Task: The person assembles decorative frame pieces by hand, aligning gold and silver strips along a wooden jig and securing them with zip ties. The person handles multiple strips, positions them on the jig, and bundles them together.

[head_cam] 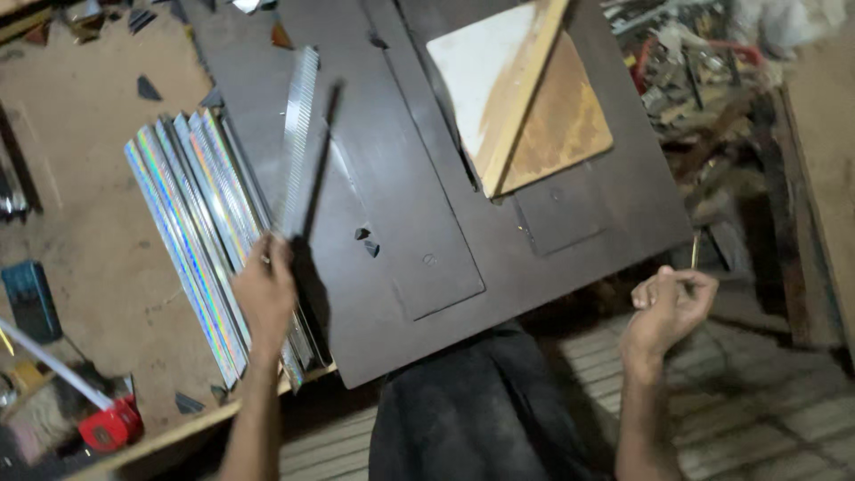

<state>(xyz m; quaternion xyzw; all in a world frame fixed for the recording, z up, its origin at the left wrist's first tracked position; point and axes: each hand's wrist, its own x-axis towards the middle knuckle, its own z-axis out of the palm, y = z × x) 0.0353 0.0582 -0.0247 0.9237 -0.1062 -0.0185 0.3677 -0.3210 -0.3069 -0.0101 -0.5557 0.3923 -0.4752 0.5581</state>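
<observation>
My left hand (264, 294) grips the near end of a long shiny holographic strip (299, 134), lifting it so it slants up over a dark brown board (401, 223). Under the hand lies a stack of several similar rainbow-sheen strips (191, 232) at the board's left edge. My right hand (670, 303) hovers off the board's right corner, fingers closed around a thin yellowish stick (695, 251). Two small dark triangular offcuts (366, 241) rest on the board near the lifted strip.
A white-and-tan square panel with a wooden batten across it (521, 89) lies at the board's far side. Cluttered scrap and tools (695, 62) sit far right. On the left are a red object (109, 428), a blue box (31, 298) and a dusty floor.
</observation>
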